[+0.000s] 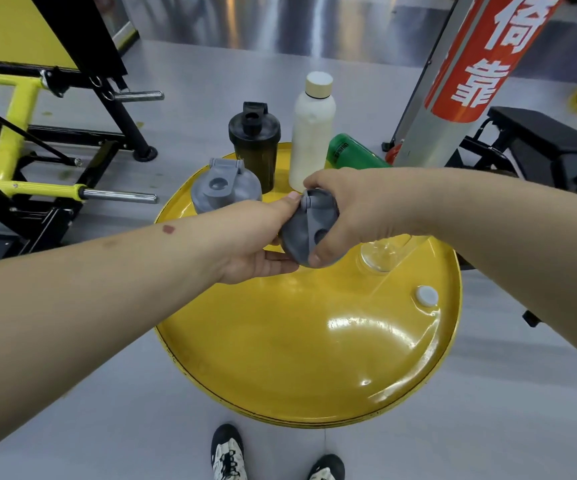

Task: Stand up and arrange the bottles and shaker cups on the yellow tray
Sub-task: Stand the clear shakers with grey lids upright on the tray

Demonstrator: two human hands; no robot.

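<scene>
White characters 倚靠 on red pillar banner (481, 64), unreadable black print on green bottle (349, 152)

You are holding a grey shaker lid (309, 230) above the yellow tray (297, 358), your left hand (263, 244) cupping it from below and your right hand (346, 209) gripping it from above. Behind your hands, a grey shaker cup (224, 188), a black shaker cup (254, 143) and a white bottle (311, 133) are standing upright. A green bottle (353, 152) is lying tilted at the far rim. A clear cup (384, 254) is sitting under your right wrist.
</scene>
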